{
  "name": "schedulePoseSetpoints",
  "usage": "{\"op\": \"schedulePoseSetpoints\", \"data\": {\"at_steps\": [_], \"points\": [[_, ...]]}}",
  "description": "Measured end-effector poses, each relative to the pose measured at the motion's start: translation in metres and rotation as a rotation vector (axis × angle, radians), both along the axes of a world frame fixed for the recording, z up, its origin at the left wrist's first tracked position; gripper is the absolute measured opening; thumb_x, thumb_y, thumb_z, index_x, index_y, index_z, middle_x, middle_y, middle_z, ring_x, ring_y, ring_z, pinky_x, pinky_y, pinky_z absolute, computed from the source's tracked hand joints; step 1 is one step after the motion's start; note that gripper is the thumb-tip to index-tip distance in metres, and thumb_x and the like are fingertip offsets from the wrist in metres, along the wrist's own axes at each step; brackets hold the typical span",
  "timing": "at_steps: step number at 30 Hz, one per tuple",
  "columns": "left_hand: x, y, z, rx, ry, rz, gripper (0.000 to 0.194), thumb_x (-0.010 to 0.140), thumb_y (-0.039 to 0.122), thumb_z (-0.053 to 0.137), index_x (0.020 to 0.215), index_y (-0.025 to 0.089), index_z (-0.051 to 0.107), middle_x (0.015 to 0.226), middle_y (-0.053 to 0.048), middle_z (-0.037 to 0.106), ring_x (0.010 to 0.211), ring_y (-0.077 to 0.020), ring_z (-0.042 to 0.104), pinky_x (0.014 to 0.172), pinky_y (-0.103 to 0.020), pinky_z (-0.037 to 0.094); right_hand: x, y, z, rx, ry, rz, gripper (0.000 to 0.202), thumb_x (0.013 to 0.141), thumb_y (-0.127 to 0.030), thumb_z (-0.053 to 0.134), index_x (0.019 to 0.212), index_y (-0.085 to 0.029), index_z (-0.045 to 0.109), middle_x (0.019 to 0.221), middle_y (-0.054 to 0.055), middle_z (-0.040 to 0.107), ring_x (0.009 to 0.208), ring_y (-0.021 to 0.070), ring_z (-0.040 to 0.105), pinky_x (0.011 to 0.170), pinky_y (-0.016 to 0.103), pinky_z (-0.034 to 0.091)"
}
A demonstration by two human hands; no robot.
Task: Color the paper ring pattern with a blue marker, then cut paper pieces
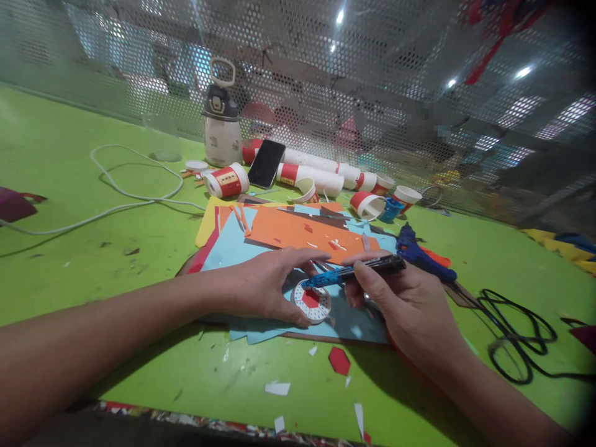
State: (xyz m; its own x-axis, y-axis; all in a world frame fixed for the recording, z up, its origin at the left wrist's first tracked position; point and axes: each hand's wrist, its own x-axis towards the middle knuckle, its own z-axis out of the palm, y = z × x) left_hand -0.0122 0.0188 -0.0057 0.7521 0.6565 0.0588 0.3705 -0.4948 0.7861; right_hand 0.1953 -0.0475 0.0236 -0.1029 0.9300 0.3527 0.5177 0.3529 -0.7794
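Observation:
My left hand (pixel 272 282) curves round a small round white disc (pixel 300 308) and steadies it by its rim, thumb in front and fingers behind. A red hexagon sits in the disc's middle, and small blue marks ring it. Between the thumb and fingers of my right hand (pixel 400 298) is a blue-and-black marker pen (pixel 339 273), its tip at the disc's upper left part. Something metallic shows partly beneath my right hand; I cannot make out what. Under both hands lie light blue paper sheets (pixel 228 248), with an orange paper piece (pixel 279 228) behind.
A blue glue gun (pixel 426 257) with a coiled black cable (pixel 521 338) lies at right. Behind are paper cups (pixel 228 180), a phone (pixel 267 162) and a bottle (pixel 222 133). A white cable (pixel 135 205) crosses the left. Near the front edge are a red hexagon cutout (pixel 339 361) and paper scraps (pixel 277 388).

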Motion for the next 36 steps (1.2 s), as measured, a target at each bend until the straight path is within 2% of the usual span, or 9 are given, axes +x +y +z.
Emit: {"op": "schedulePoseSetpoints", "data": {"at_steps": [11,17,23,27,36], "points": [[0.0000,0.0003,-0.0006,0.000,0.000,-0.010,0.092,0.067,0.032,0.083,0.147,0.022,0.039,0.135,-0.011,0.058,0.119,-0.0306,0.056,0.099,-0.039,0.044,0.0016,-0.0017,-0.0004,0.069,-0.086,0.040,0.019,0.092,-0.031,0.058,0.078,-0.022,0.066,0.062,-0.002,0.063,0.057,0.0106,0.059,0.053,0.019,0.049],[0.0002,0.0007,-0.0006,0.012,-0.002,-0.018,0.090,0.067,0.033,0.082,0.146,0.024,0.040,0.133,-0.010,0.060,0.117,-0.0290,0.057,0.097,-0.037,0.045,0.0007,-0.0011,0.0009,0.084,-0.095,0.010,0.029,0.091,-0.031,0.059,0.064,-0.021,0.064,0.057,-0.002,0.062,0.051,0.0101,0.057,0.048,0.019,0.047],[0.0011,-0.0001,0.0014,-0.005,0.021,-0.010,0.091,0.067,0.030,0.082,0.147,0.024,0.039,0.134,-0.009,0.059,0.116,-0.0285,0.058,0.095,-0.036,0.046,0.0001,-0.0020,0.0009,0.112,-0.108,0.009,0.021,0.089,-0.030,0.061,0.071,-0.021,0.067,0.059,-0.002,0.065,0.052,0.0104,0.059,0.050,0.020,0.049],[0.0013,-0.0011,0.0021,-0.013,0.021,-0.004,0.089,0.067,0.030,0.082,0.146,0.024,0.040,0.133,-0.009,0.060,0.116,-0.0285,0.058,0.094,-0.036,0.046,0.0002,-0.0043,-0.0009,0.109,-0.101,0.020,0.029,0.090,-0.030,0.060,0.063,-0.022,0.064,0.059,-0.002,0.064,0.053,0.0102,0.060,0.050,0.019,0.049],[0.0007,-0.0010,0.0010,-0.012,0.009,-0.015,0.087,0.069,0.030,0.082,0.145,0.025,0.040,0.132,-0.009,0.060,0.117,-0.0284,0.058,0.095,-0.035,0.046,0.0062,-0.0093,0.0000,0.142,0.011,-0.075,0.028,0.092,-0.034,0.061,0.067,-0.022,0.065,0.056,-0.003,0.063,0.051,0.0086,0.060,0.052,0.018,0.049]]}}
